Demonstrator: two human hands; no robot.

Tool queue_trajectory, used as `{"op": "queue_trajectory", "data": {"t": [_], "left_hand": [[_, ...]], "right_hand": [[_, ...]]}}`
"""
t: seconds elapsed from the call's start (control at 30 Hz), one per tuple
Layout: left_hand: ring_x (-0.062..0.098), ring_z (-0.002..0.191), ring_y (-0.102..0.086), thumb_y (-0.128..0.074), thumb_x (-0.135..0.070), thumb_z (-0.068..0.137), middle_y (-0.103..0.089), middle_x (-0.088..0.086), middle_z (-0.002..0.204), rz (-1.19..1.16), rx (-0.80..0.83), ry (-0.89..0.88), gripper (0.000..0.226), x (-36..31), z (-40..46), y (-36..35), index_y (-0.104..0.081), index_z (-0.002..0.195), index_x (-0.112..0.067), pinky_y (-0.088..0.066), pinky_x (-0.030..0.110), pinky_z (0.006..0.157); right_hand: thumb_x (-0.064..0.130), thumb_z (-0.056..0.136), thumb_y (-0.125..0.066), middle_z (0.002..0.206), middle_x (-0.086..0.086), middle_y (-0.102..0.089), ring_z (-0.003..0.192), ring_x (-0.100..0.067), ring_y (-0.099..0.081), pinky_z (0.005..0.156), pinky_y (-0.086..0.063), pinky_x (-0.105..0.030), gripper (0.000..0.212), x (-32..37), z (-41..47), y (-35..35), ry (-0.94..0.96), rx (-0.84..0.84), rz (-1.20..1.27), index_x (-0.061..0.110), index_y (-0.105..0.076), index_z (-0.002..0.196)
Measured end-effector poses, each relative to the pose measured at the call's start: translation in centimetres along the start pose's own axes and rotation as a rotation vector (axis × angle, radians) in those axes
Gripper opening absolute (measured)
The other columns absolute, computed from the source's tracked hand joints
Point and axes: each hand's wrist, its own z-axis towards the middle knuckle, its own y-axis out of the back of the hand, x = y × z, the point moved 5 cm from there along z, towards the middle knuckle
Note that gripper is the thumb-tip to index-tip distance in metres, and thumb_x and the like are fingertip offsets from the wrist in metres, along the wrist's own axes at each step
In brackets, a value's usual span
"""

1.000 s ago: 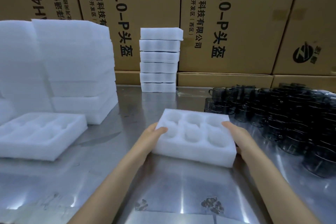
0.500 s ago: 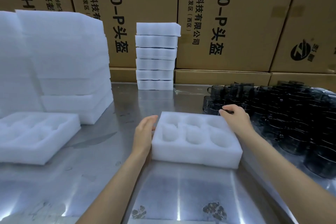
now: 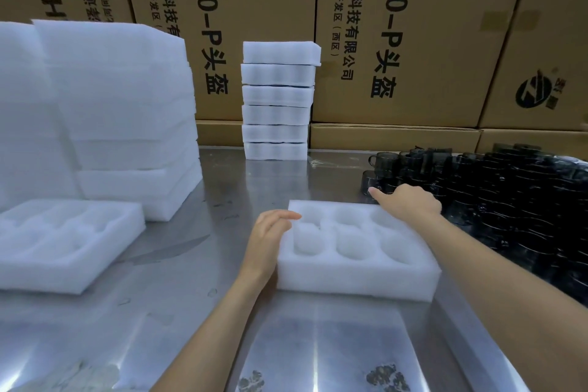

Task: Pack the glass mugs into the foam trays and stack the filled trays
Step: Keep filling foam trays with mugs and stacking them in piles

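A packing area in a warehouse: printed cardboard cartons (image 3: 397, 35) walled up at the far side, a steel desk (image 3: 197, 264), foam tray stacks (image 3: 105, 118), massed glass mugs (image 3: 509, 200).

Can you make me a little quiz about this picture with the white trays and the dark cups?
1. True or false: the foam tray between the hands already has mugs in its holes.
2. Which hand reaches toward the dark glass mugs: A left hand, B right hand?
3. Fill in: the narrow tray stack at the back stands against cardboard ____.

Key: 1 false, all six holes are empty. 2 B. 3 boxes.
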Motion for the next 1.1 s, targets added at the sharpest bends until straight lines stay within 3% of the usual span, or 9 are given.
{"op": "queue_trajectory", "data": {"t": [0.07,0.2,0.3,0.4,0.53,0.67,0.93,1.03,1.1], "left_hand": [[0.012,0.107,-0.051,-0.044,0.0,0.091,-0.06,-0.014,0.095,0.016,0.001,-0.018,0.036,0.0,0.0,-0.1,-0.069,0.08,-0.024,-0.037,0.025,0.095],[0.018,0.11,-0.052,-0.041,-0.003,0.095,-0.059,-0.02,0.09,0.037,0.01,-0.043,0.037,0.1,-0.1,-0.2,-0.068,0.081,-0.024,-0.04,0.04,0.101],[0.019,0.111,-0.052,-0.04,-0.004,0.095,-0.059,-0.019,0.092,0.015,0.009,-0.024,0.038,0.4,0.0,-0.2,-0.069,0.082,-0.025,-0.04,0.044,0.102],[0.018,0.112,-0.052,-0.04,-0.006,0.095,-0.059,-0.02,0.092,0.005,0.012,-0.008,0.038,0.5,-0.1,-0.2,-0.07,0.083,-0.026,-0.04,0.045,0.102],[0.018,0.112,-0.052,-0.038,-0.006,0.096,-0.058,-0.017,0.096,0.022,0.006,-0.013,0.039,0.6,0.0,-0.3,-0.069,0.085,-0.026,-0.039,0.045,0.103],[0.017,0.111,-0.053,-0.037,-0.008,0.097,-0.057,-0.012,0.103,0.018,0.008,-0.003,0.039,1.1,0.0,-0.2,-0.07,0.09,-0.026,-0.04,0.045,0.103],[0.013,0.107,-0.054,-0.041,-0.015,0.096,-0.061,-0.018,0.094,-0.012,0.0,0.03,0.035,0.6,-0.4,-0.1,-0.07,0.084,-0.028,-0.045,0.031,0.09],[0.013,0.086,-0.059,-0.049,-0.03,0.087,-0.058,0.004,0.106,-0.106,-0.019,0.063,0.02,0.2,-0.6,-0.2,-0.066,0.087,-0.02,-0.045,0.024,0.069],[0.014,0.083,-0.059,-0.05,-0.031,0.087,-0.057,0.01,0.11,-0.118,-0.025,0.065,0.019,0.2,-0.6,-0.3,-0.064,0.088,-0.018,-0.045,0.024,0.066]], "right_hand": [[0.065,0.085,-0.043,0.08,-0.003,-0.057,0.078,-0.026,-0.054,0.068,-0.041,-0.029,0.054,-0.2,-0.2,0.2,-0.049,0.009,0.006,0.012,-0.054,0.076],[0.026,0.084,-0.05,0.082,-0.006,-0.057,0.083,-0.028,-0.054,0.086,-0.041,-0.035,0.016,-0.3,-0.3,0.3,-0.095,0.056,0.052,0.012,-0.056,0.079],[0.022,0.089,-0.049,0.071,-0.005,-0.055,0.075,-0.025,-0.051,0.099,-0.029,-0.041,0.023,0.0,-0.2,1.6,-0.076,0.002,-0.03,0.013,-0.051,0.068],[0.025,0.094,-0.047,0.069,-0.005,-0.061,0.073,-0.025,-0.053,0.092,-0.036,-0.039,0.027,0.7,-0.4,3.8,0.046,-0.107,-0.031,0.012,-0.061,0.076],[0.026,0.097,-0.05,0.068,0.002,-0.061,0.075,-0.024,-0.055,0.064,-0.045,-0.031,0.026,4.1,-3.9,6.4,0.542,-0.303,0.235,0.013,-0.071,0.089],[0.027,0.096,-0.051,0.081,-0.001,-0.066,0.088,-0.027,-0.053,0.079,-0.045,-0.04,0.025,7.9,-8.4,5.0,0.929,-0.231,0.133,0.015,-0.072,0.089],[0.032,0.098,-0.047,0.1,0.007,-0.066,0.107,-0.02,-0.044,0.084,-0.037,-0.031,0.025,9.1,-9.6,2.2,0.956,-0.178,0.027,0.024,-0.069,0.106],[0.032,0.098,-0.046,0.099,0.008,-0.066,0.106,-0.02,-0.043,0.084,-0.038,-0.033,0.026,9.3,-10.0,1.9,0.991,-0.16,-0.049,0.025,-0.07,0.105],[0.033,0.098,-0.045,0.099,0.007,-0.065,0.106,-0.02,-0.043,0.082,-0.036,-0.031,0.027,9.3,-10.3,1.6,0.999,-0.156,-0.076,0.024,-0.07,0.106]]}}
